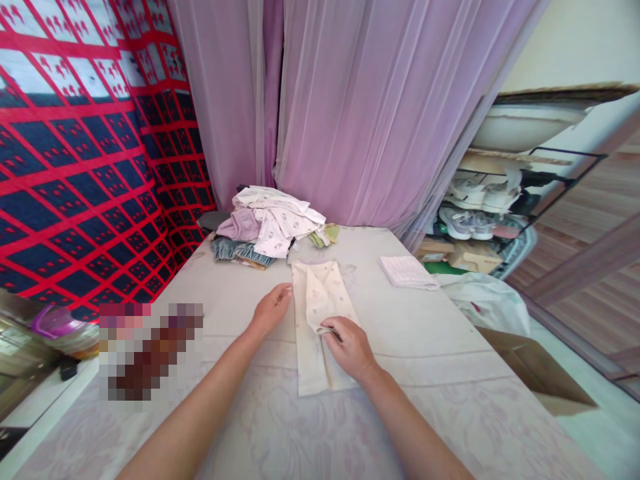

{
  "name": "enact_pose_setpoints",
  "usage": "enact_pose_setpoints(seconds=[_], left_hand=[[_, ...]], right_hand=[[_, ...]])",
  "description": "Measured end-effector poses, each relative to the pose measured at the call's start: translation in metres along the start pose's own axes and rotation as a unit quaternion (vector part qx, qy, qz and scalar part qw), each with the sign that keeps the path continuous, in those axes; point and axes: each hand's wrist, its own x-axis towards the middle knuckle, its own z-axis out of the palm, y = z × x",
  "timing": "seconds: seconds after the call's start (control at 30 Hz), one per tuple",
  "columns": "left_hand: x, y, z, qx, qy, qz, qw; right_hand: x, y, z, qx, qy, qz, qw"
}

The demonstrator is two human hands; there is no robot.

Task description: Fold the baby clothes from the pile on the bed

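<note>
A small cream garment with a faint print [320, 293] lies stretched lengthwise on the pale bed sheet [235, 287] in front of me. My right hand [350, 347] is closed, pinching a folded edge of the garment near its middle. My left hand [273, 308] rests at the garment's left edge, fingers together and laid flat against the sheet, holding nothing.
A heap of unfolded clothes [265, 227] sits at the far end of the bed. A folded white cloth [407, 272] lies to the right. Purple curtains [370, 107] hang behind. A shoe rack [480, 213], a plastic bag [487, 297] and a cardboard box [540, 370] stand to the right.
</note>
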Motion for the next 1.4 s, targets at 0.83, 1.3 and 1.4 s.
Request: enact_pose_setpoints(seconds=[0.83,1.3,1.4], left_hand=[[0.136,-0.003,0.040,0.143,-0.049,-0.025,0.988],[0.119,0.020,0.023,0.337,-0.071,0.111,0.932],[0.126,0.025,0.026,0.372,-0.104,0.132,0.913]], right_hand=[[-0.010,-0.010,0.018,-0.057,-0.071,-0.142,0.986],[0.078,0.041,-0.023,-0.109,-0.092,0.223,0.964],[0.100,0.046,-0.015,-0.098,-0.152,0.226,0.957]])
